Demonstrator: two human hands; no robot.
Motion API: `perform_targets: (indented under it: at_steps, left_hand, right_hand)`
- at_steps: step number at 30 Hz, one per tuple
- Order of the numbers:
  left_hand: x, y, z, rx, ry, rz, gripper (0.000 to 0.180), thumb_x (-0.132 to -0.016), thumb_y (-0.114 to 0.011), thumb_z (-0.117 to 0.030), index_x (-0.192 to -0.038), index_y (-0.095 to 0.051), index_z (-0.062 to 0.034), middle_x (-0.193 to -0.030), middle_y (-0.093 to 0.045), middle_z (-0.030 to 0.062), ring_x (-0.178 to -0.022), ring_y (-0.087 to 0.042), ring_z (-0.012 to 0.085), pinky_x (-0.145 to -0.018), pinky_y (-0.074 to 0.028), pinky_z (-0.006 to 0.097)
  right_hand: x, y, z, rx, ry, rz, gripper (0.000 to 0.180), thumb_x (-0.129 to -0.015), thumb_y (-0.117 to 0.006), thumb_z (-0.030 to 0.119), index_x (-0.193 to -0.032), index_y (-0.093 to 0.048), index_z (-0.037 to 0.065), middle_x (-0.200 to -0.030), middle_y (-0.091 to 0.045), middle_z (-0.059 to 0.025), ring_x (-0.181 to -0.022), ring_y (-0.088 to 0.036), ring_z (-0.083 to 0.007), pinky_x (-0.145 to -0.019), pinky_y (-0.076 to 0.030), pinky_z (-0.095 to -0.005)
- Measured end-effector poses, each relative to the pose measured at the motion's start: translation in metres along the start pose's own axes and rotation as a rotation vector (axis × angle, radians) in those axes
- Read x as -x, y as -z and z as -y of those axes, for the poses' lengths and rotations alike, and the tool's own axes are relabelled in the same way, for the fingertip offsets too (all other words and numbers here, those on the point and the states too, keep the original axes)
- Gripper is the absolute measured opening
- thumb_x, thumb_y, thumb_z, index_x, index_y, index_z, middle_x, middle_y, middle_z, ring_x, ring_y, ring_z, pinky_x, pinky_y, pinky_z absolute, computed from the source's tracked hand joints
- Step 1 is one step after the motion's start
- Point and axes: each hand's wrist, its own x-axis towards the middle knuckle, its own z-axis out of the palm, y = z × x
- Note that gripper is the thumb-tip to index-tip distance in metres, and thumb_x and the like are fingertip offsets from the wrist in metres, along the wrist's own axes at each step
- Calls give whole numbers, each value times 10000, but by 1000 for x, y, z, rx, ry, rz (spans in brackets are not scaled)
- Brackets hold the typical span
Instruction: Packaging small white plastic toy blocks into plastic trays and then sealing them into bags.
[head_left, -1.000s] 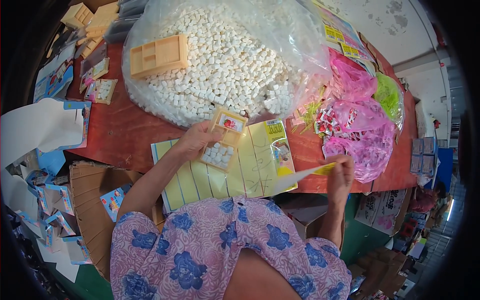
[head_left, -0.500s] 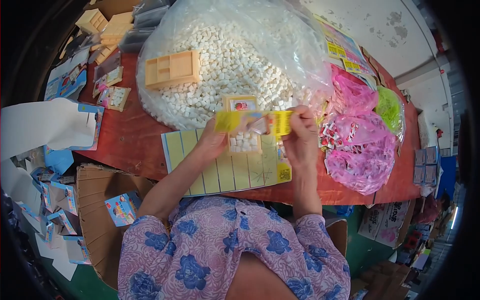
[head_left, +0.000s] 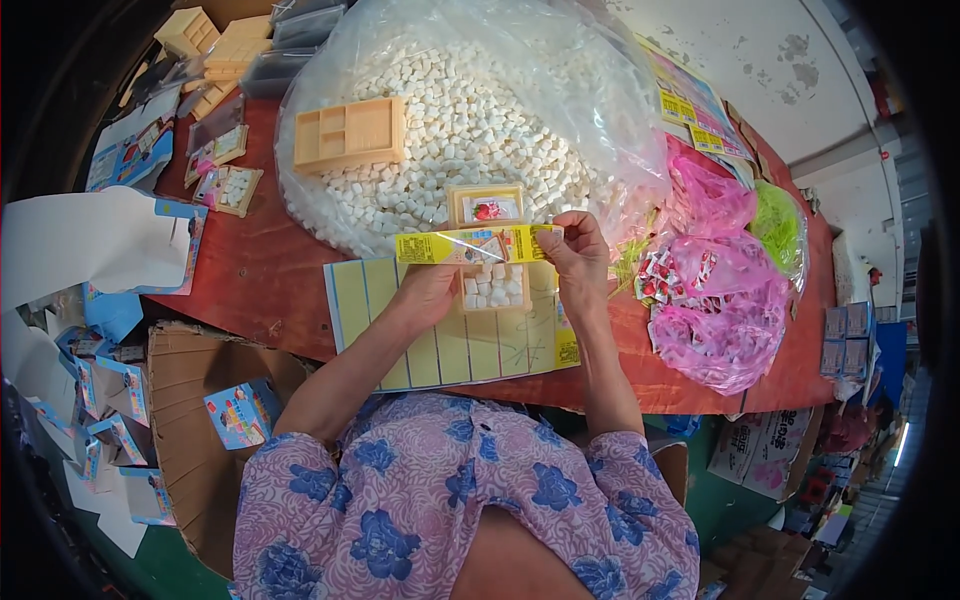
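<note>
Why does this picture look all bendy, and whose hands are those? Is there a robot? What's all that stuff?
There's no robot here, just a person using bare hands. A wide fisheye camera on the person's head looks down, so straight edges bend near the rim.

The right hand pinches one end of a yellow printed strip, which crosses the middle of a cream tray. The left hand is at the tray's left side; the strip hides its fingertips, so I can't see its whole grip. White pieces fill the tray's near part, and a small packet shows in its far part.

On the red table are a striped yellow sheet, a big clear bag full of white pieces, and pink bags at the right.
</note>
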Motion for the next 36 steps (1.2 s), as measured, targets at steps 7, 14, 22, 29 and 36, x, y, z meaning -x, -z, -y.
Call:
perform_targets:
  at_steps: [7,14,22,29,36]
  left_hand:
    - [4,-5,5,-235,-316,-34,254,-815,-457,-106,-1063,-416,-65,-989,-507,50,-905,-505,137,-760,-431,264]
    - [13,-7,-9,-730,-320,-17,249,-799,-499,-139,-1024,-432,-54,-940,-513,27,-843,-501,89,-714,-428,224]
    - [12,-10,-12,-511,-174,56,267,-745,-535,-77,-1004,-478,-48,-902,-545,54,-816,-520,96,-685,-432,214]
    - [11,-16,-11,-571,-307,-175,367,-687,-552,-4,-1033,-434,-27,-963,-482,105,-840,-501,184,-691,-433,283]
    - [22,-30,-14,-1682,-1075,-467,355,-679,-592,-197,-962,-455,-31,-935,-437,140,-911,-393,300,-797,-291,418]
  right_hand:
    - [20,-21,12,1194,757,-326,328,-674,-610,32,-967,-465,10,-868,-501,-104,-793,-511,-207,-669,-412,-296]
    - [16,-14,5,82,-128,148,196,-726,-591,79,-901,-561,-2,-820,-585,-27,-740,-525,-83,-671,-409,-216]
    - [14,-10,18,-21,-384,341,210,-724,-571,91,-906,-562,-12,-819,-589,-47,-703,-535,-89,-622,-411,-184]
    - [5,-5,12,-106,-381,165,220,-735,-541,73,-936,-542,-16,-783,-589,-56,-696,-562,-103,-638,-452,-216]
    - [15,-24,37,235,-277,122,213,-735,-548,95,-910,-549,-25,-763,-585,-50,-644,-536,-90,-580,-410,-203]
